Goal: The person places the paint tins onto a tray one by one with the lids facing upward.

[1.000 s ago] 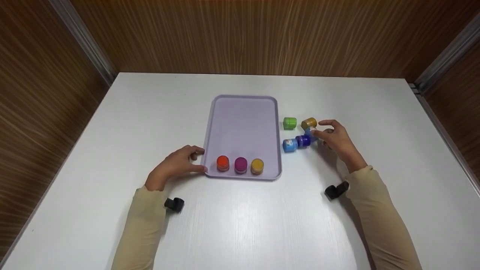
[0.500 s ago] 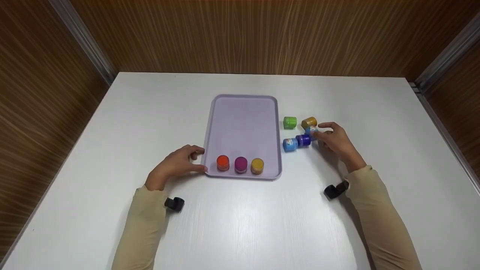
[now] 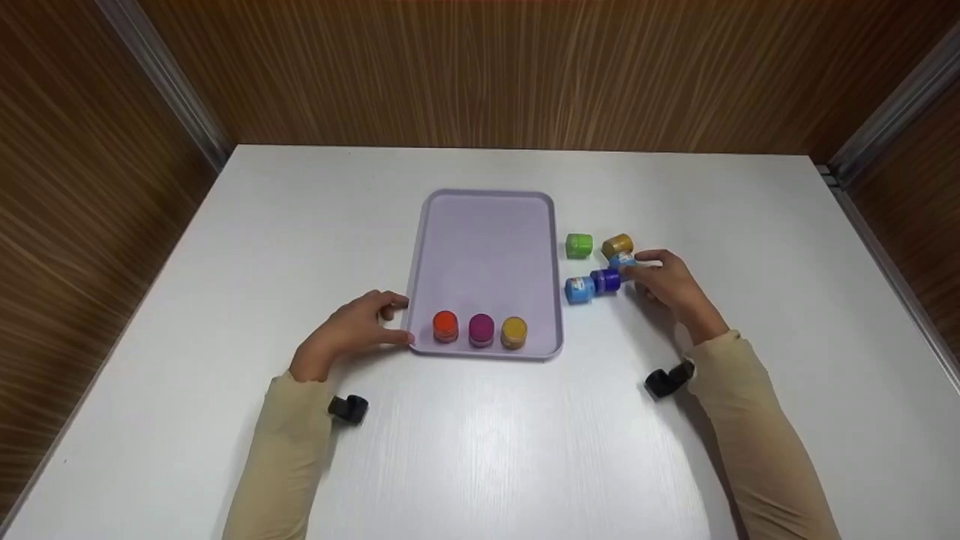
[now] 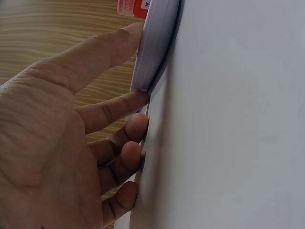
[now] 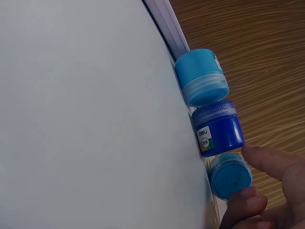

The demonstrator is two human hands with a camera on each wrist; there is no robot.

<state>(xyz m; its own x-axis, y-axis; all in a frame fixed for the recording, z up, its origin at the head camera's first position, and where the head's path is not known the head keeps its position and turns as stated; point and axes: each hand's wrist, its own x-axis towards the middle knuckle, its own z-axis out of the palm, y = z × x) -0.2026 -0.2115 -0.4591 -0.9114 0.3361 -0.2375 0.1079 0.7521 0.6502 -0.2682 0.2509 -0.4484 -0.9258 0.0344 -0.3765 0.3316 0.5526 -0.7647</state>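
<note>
My left hand (image 3: 352, 326) touches the near left corner of the lilac tray (image 3: 487, 247) with thumb and index finger; the left wrist view shows the other fingers loosely bent. My right hand (image 3: 671, 281) is at a light blue paint jar (image 3: 620, 260), its thumb and index apart beside it. In the right wrist view, the thumb tip is by the dark blue paint jar (image 5: 220, 129) and a fingertip touches or nearly touches the light blue jar (image 5: 231, 179). Another light blue jar (image 3: 579, 290) lies against the dark blue one. An ochre jar (image 3: 617, 245) lies just behind.
Orange-red (image 3: 445, 326), magenta (image 3: 481, 330) and yellow (image 3: 514, 332) jars stand in a row along the tray's near edge. A green jar (image 3: 579, 246) lies right of the tray. Wood-grain panels (image 3: 480, 75) rise behind the white table (image 3: 480, 450).
My right hand has shifted slightly nearer, and the light blue jar beside it has turned a little, with its label coming into sight. The left hand and tray have stayed put.
</note>
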